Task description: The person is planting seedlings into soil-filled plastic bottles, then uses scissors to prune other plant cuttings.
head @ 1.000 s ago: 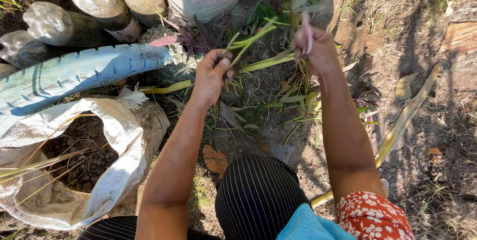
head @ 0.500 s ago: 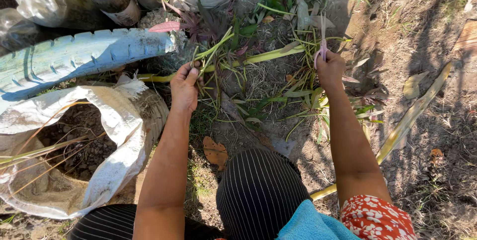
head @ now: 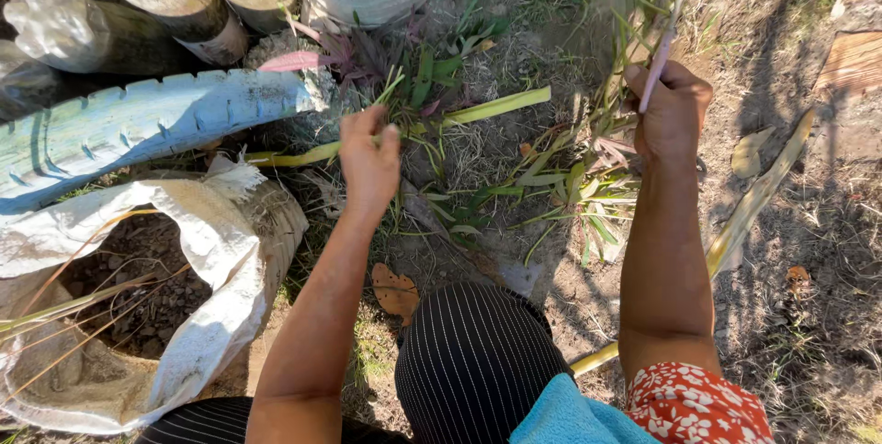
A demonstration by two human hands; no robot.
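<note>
- Head view, change: the left hand (head: 369, 161) now sits lower and closer to the body than a second ago, when it was raised level with the right hand. It has come down onto the long pale-green stalk (head: 491, 107) that lies across the soil.
- Head view, change: the right hand (head: 673, 113) has lifted a bundle of green grassy leaves (head: 614, 85) off the ground; half a second ago it was lower, among the leaves.
- Judgement: the work has moved from reaching into the plant litter to separating and lifting it, one hand on each piece.
- Left hand state: fingers curled, pinched on the stalk near its middle. The stalk runs from beside the blue-painted tyre (head: 138, 122) toward the upper right and rests on the ground.
- Right hand state: closed in a fist around the leaf bundle, with a thin pink stem (head: 658, 65) projecting above the knuckles. The leaves hang below and rise above the fist.
- Surroundings: a white woven sack (head: 197, 251) filled with soil stands open just left of the left forearm. A dry brown leaf (head: 397, 291) lies near the knee in striped dark fabric (head: 473, 361).
</note>
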